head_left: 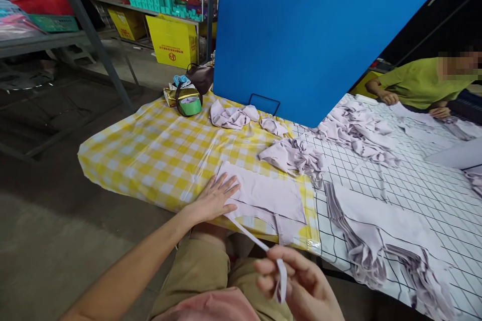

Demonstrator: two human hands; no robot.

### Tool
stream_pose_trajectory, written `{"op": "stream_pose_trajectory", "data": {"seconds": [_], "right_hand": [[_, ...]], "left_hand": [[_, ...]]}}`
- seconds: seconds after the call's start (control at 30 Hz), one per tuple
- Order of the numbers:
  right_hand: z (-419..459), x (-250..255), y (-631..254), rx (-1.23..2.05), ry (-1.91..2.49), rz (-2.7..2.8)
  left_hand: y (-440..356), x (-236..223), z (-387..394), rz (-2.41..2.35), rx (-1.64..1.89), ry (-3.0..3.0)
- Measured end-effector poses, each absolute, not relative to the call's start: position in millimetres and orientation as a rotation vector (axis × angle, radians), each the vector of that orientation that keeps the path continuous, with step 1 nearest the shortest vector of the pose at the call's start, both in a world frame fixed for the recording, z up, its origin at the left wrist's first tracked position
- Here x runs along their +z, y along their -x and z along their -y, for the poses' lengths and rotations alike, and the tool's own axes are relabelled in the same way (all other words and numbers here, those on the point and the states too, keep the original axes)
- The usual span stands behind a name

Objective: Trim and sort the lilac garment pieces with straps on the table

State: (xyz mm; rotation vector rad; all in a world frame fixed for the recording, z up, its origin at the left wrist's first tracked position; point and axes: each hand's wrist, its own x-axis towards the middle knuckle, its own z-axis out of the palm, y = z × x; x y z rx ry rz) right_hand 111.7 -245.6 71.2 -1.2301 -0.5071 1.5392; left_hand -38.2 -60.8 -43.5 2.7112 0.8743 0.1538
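My left hand (216, 198) lies flat with fingers spread on the left end of a pale lilac fabric piece (267, 190), pressing it to the table. From under that hand a narrow fabric strap (250, 234) runs down to the right. My right hand (301, 281), raised in front of my lap, pinches the strap, and its loose end hangs in a loop by the fingers. A second short tab of fabric (284, 228) droops over the table's front edge.
A yellow checked cloth (143, 143) covers the table's left part. Crumpled lilac pieces (297, 155) and a layered stack (391, 220) lie to the right. A blue board (301, 30) stands behind. Green tape (191, 105) sits at the back left. A co-worker (410, 83) handles fabric at far right.
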Motion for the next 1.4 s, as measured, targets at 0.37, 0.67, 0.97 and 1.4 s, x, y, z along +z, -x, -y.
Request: {"op": "stream_pose_trajectory", "data": {"seconds": [0.37, 0.67, 0.97, 1.4], "right_hand": [[196.7, 43.1, -115.5, 1.283, 1.451, 0.750], [195.6, 26.1, -111.0, 1.261, 1.543, 1.032], [196.1, 22.4, -111.5, 1.242, 1.591, 1.146], [200.2, 19.1, -113.3, 1.325, 1.532, 1.240]], "left_hand": [[26.8, 3.0, 79.2, -0.767, 0.497, -2.056], [25.3, 13.3, 86.0, -0.538, 0.365, -1.202], [19.6, 8.1, 87.9, -0.558, 0.222, -0.866], [25.6, -0.2, 86.0, -0.509, 0.092, -0.992]]}}
